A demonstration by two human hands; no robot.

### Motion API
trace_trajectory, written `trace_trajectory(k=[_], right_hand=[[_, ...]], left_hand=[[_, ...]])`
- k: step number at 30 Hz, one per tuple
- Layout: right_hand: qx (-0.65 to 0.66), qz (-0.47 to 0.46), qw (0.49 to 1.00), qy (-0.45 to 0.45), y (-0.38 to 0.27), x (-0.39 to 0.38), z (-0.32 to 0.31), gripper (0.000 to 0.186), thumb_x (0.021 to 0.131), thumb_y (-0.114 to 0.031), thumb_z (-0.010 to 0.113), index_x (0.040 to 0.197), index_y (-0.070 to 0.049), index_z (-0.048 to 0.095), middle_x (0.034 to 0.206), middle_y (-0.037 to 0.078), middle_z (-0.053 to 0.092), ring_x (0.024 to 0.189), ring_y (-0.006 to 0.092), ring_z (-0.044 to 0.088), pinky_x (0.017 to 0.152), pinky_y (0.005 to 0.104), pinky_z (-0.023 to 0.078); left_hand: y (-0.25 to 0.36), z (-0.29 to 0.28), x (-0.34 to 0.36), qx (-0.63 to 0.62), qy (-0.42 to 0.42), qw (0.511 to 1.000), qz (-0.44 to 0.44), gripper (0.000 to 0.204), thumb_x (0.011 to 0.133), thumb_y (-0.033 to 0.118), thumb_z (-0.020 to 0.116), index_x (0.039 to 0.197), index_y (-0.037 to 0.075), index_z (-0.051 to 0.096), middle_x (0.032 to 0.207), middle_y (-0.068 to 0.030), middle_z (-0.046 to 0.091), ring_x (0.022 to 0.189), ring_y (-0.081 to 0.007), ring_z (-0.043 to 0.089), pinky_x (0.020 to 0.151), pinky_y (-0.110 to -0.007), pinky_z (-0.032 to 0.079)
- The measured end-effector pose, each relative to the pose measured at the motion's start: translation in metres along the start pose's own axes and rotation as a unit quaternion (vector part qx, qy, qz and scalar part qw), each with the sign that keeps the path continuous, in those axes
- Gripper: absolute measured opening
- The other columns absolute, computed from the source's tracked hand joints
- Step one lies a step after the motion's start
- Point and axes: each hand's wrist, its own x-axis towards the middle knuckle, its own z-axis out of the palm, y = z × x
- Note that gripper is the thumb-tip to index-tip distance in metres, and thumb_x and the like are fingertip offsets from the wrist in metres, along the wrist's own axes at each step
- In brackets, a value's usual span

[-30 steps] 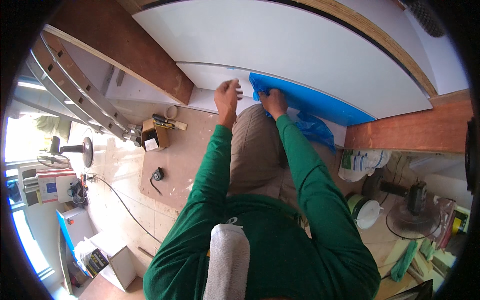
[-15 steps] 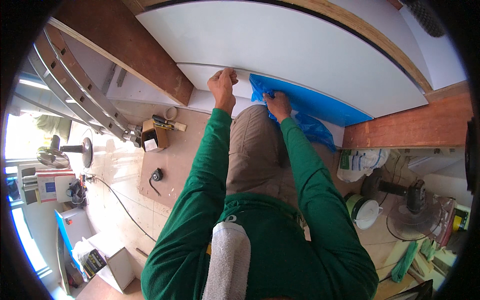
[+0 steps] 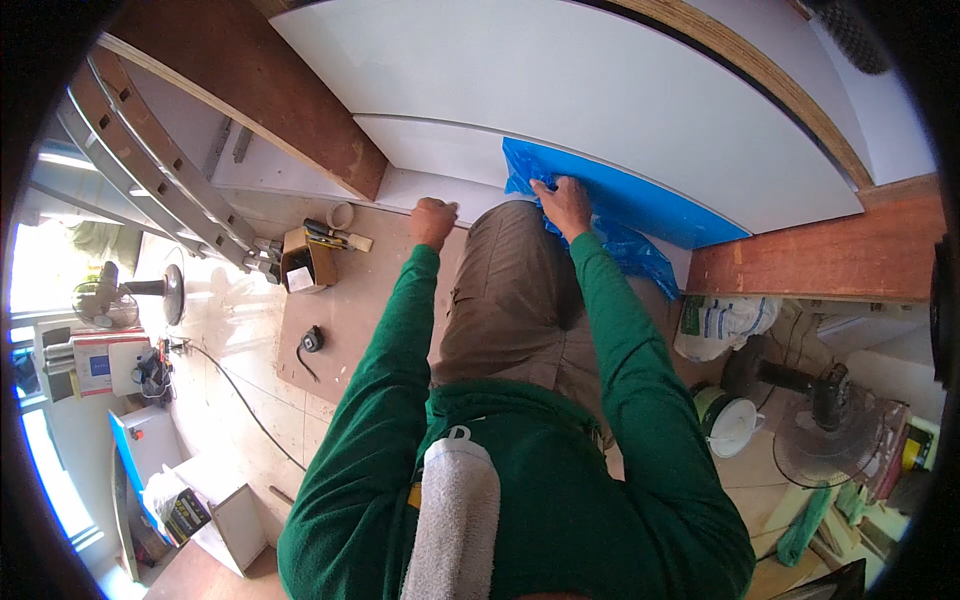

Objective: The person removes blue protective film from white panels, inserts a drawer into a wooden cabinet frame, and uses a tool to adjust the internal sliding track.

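Note:
A white panel has blue plastic protective film on its right part; the left part is bare white. The film's loose end is crumpled and hangs over the panel's lower edge. My right hand is closed on this bunched film, near where the blue meets the bare white. Lower and to the left, my left hand is closed beside my knee, apart from the panel. Whether anything is in its curled fingers is hidden. A larger white panel stands just above the film-covered one.
Brown wooden uprights flank the panels. On the floor at left are a cardboard box with brushes, a tape roll and a tape measure. A ladder leans beyond. Right: a bucket and a fan.
My left hand has come down from the panel's upper edge toward my knee. The right hand keeps hold of the film and has shifted slightly right.

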Motion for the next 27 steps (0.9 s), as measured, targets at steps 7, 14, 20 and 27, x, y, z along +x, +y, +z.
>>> trace_trajectory(k=[7,14,20,27], right_hand=[[0.007,-0.017,1.000,0.005,-0.004,-0.010,-0.008,0.063,0.090,-0.056,0.074,0.104,0.005,0.075,0.103,0.033,0.073,0.100,0.0497,0.070,0.085,0.0539,0.055],[-0.005,0.019,0.998,-0.058,-0.013,0.003,0.010,0.066,0.089,-0.057,0.074,0.110,0.005,0.074,0.119,0.031,0.071,0.111,0.0477,0.069,0.096,0.0557,0.055],[0.032,0.066,0.997,0.013,-0.024,0.002,0.024,0.053,0.091,-0.044,0.075,0.119,0.001,0.073,0.122,0.027,0.071,0.118,0.0472,0.066,0.097,0.0535,0.054],[-0.094,0.027,0.995,0.017,-0.008,-0.015,0.011,0.040,0.092,-0.036,0.073,0.123,-0.011,0.074,0.128,0.019,0.071,0.122,0.0416,0.065,0.101,0.0529,0.054]], left_hand=[[0.069,0.064,-0.008,-0.086,-0.057,0.974,0.200,0.033,0.085,0.023,0.076,0.113,0.006,0.082,0.110,-0.0187,0.079,0.100,-0.0346,0.078,0.093,-0.043,0.060],[0.086,0.075,-0.019,-0.174,-0.134,0.966,0.136,0.033,0.088,0.009,0.062,0.113,0.007,0.083,0.110,-0.0223,0.079,0.102,-0.0327,0.077,0.093,-0.042,0.059],[0.074,0.050,-0.019,-0.190,-0.170,0.948,0.193,0.042,0.088,0.000,0.053,0.116,0.009,0.083,0.116,-0.0196,0.079,0.108,-0.0295,0.076,0.098,-0.039,0.057],[0.099,0.027,-0.030,-0.359,-0.092,0.924,0.095,0.037,0.096,0.029,0.076,0.115,-0.003,0.074,0.104,-0.0142,0.077,0.097,-0.0220,0.073,0.084,-0.036,0.058]])
